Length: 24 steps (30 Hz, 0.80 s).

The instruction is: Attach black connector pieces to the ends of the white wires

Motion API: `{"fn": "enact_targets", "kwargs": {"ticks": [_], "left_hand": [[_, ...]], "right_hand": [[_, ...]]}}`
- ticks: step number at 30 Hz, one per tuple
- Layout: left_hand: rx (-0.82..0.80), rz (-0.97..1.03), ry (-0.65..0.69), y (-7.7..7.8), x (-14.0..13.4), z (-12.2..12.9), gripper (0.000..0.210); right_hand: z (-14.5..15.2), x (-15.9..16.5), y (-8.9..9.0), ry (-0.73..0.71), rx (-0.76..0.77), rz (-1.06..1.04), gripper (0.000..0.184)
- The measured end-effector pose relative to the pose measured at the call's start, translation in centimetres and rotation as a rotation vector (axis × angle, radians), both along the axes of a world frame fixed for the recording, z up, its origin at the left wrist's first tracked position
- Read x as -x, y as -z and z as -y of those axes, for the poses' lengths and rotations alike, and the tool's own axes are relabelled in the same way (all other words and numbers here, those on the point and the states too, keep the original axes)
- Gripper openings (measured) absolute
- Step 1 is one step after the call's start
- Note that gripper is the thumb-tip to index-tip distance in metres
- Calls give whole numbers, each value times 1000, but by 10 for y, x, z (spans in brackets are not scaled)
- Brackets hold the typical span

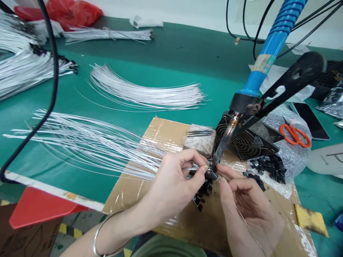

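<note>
A white wall (174, 10) backs my green table (187, 53); a glossy brown board (166, 134) lies at its near edge, likely to spare the tabletop. A blue iron (254, 82) slants down on a black bracket, its tip between my hands, apparently mounted so both stay free. Behind it leans a fan (239, 141), perhaps for fumes. White wires (107, 139) run leftward off the board, fanned within my reach. My left hand (179, 178) pinches what seems to be one wire's end beside the tip; fingers hide the rest. My right hand (249, 207) pinches a thin strand (250, 229), aimed at the tip, its tail across my palm.
</note>
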<state>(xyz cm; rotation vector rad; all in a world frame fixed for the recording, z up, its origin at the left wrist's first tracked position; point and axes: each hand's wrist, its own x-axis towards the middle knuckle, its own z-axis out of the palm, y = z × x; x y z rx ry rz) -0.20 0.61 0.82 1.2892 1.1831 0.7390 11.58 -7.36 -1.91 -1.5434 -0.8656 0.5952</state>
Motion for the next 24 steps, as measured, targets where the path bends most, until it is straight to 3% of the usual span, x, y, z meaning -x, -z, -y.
{"fn": "enact_targets", "kwargs": {"ticks": [7,24], "left_hand": [[-12,-34,6,0,1,1,13],[-24,-30,9,1,1,1,14]], "right_hand": [[-1,5,-4,25,-12,-59,22],[0,-7,12,-50,-97,113,16]]}}
